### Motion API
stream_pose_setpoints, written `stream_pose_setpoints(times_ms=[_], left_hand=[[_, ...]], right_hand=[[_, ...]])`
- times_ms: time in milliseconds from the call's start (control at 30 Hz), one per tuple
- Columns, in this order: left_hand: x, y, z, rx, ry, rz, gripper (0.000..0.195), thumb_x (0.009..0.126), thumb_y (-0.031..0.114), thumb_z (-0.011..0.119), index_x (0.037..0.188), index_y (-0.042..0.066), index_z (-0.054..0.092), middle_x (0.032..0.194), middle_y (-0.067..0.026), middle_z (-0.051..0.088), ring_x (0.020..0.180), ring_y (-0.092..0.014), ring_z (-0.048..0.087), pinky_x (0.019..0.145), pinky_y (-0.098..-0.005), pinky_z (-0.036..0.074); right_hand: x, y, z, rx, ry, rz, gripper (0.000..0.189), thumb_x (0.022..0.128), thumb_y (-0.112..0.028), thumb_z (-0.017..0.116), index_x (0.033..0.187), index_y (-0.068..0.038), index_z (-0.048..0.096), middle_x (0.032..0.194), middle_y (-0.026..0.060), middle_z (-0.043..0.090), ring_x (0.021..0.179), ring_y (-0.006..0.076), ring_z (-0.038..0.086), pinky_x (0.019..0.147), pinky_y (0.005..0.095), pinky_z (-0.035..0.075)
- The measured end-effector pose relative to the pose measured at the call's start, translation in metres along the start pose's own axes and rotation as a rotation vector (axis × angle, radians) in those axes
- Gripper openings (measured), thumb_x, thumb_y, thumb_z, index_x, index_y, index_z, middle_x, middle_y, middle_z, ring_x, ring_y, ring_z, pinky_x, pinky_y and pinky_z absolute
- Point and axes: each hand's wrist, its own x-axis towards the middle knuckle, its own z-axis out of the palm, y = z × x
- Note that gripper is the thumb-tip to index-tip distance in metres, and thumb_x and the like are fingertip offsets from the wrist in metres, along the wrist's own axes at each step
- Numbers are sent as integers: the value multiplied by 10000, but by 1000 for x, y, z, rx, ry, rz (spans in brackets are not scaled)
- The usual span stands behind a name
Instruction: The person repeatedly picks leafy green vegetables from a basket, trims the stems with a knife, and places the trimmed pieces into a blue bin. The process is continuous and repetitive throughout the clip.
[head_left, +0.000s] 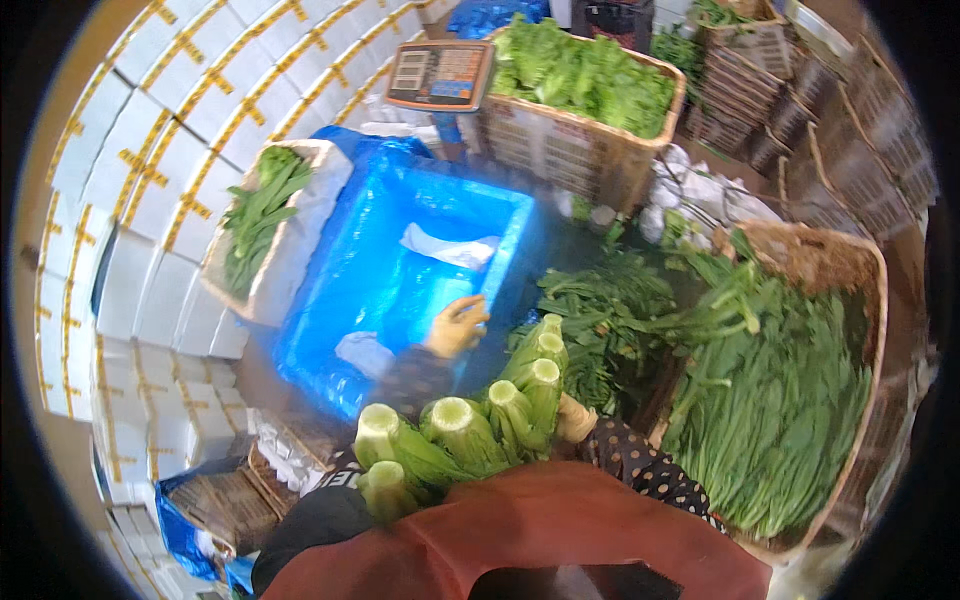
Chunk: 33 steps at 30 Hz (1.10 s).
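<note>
Several green leafy stalks with thick, pale cut ends (453, 414) lie against my red apron, ends pointing up and forward. At their right side is my right hand (576, 418), gloved and partly hidden behind them, its fingers out of sight. My left hand (457, 327), also gloved, reaches over the near right edge of a box lined with blue plastic film (352, 247); its fingers are slightly curled and nothing shows in them. Inside the box lie a white wrapped piece (450, 247) at the far right and another pale one (364, 354) at the near left.
A crate of long leafy greens (772, 405) stands at right, with loose greens (607, 322) beside it. Ahead are a lettuce crate (577, 142) and a digital scale (439, 75). A smaller crate of greens (255, 300) and stacked white foam boxes (180, 142) are at left.
</note>
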Motion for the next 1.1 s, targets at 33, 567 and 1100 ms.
stream_pose_setpoints(times_ms=[33,567,1100], left_hand=[[-23,12,-39,-172,-365,-127,930,946,542,724,1641,114,278,1536,-198,501,1249,-343,610,1021,-512,523],[-20,18,-336,-577,-39,23,740,1037,551,534,1593,88,382,1536,-169,515,1324,-344,582,1095,-514,501],[355,-171,-437,727,443,25,549,1090,350,543,1510,0,489,1492,-203,558,1359,-326,551,1151,-436,449]], right_hand=[[4,2,4,-46,-11,34,936,901,-514,769,1602,-61,345,1600,125,438,1450,282,447,1191,455,392],[275,-24,85,546,495,-257,882,978,-552,622,1649,-111,258,1627,183,390,1436,323,463,1145,464,436],[314,-22,12,4093,-670,-571,285,968,-205,685,1242,-128,704,1001,23,730,770,172,660,668,307,531]])
